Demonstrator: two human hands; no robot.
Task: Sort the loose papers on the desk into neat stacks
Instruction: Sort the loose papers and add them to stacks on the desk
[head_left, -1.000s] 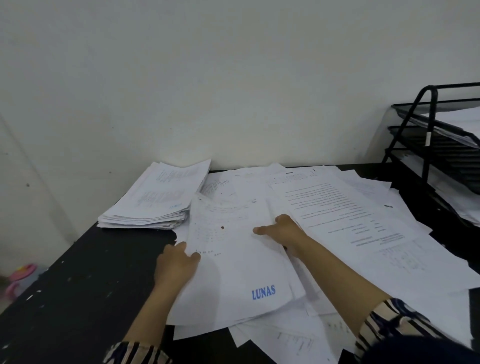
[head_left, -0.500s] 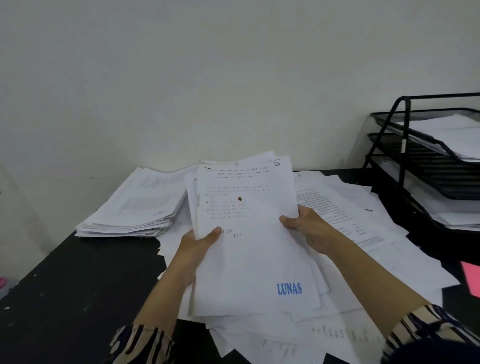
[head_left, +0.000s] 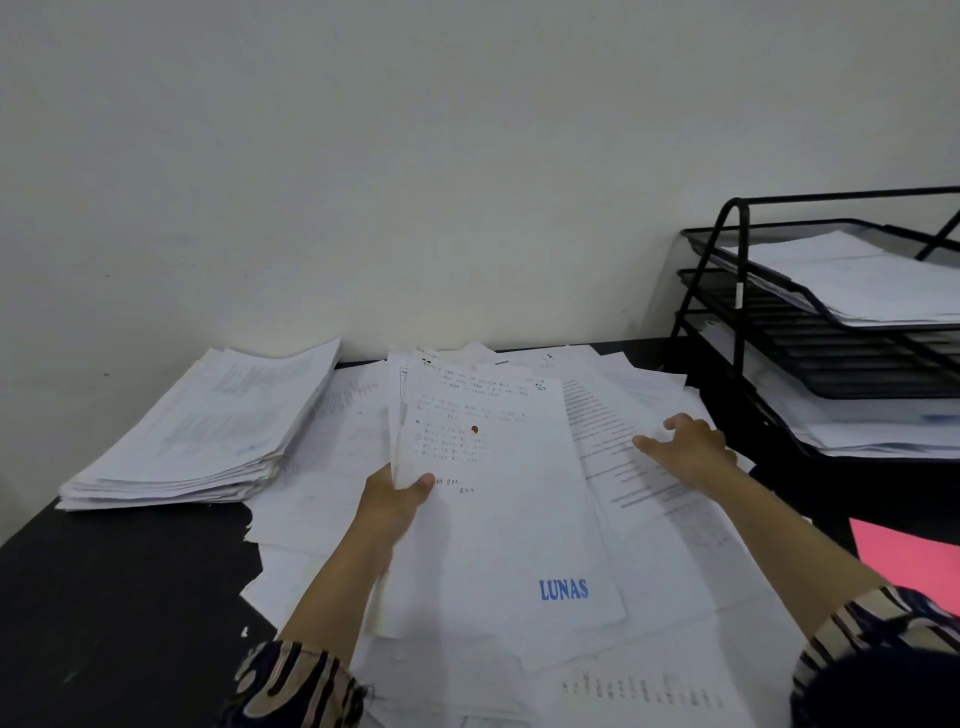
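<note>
neat stack (head_left: 208, 431) of papers at far left of black desk (head_left: 104, 597), squared against wall. left hand (head_left: 392, 501) grips left edge of held bundle (head_left: 498, 493), thumb on top sheet, fingers under; blue "lunas" stamp near its lower right corner. loose papers (head_left: 665, 571) spread beneath and to right. right hand (head_left: 685, 447) holds nothing, fingers loosely spread, resting on printed sheet (head_left: 613, 452). black wire tray rack (head_left: 831, 332) at far right holds more sheets. pink sheet (head_left: 909, 561) below rack.
</note>
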